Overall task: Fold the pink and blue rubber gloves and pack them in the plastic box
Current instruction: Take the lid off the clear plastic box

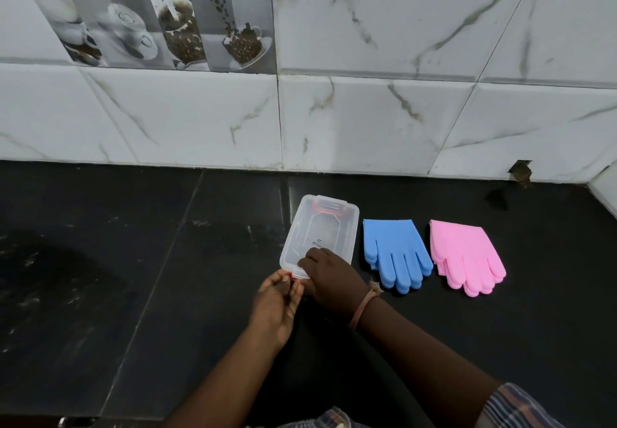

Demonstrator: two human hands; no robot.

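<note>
A clear plastic box [317, 227] with its lid on and red clips lies on the black counter. My left hand [277, 300] pinches the red clip at the box's near end. My right hand [329, 277] presses on the lid's near corner. To the right of the box the blue rubber gloves [395, 254] lie flat and stacked, fingers toward me. Farther right the pink rubber gloves [465, 255] lie the same way, flat and unfolded.
The black counter [133, 277] runs up to a white marble-tiled wall [367, 120] at the back. A chipped hole [519, 173] shows at the wall's base on the right. A side wall [604, 190] meets the counter at far right.
</note>
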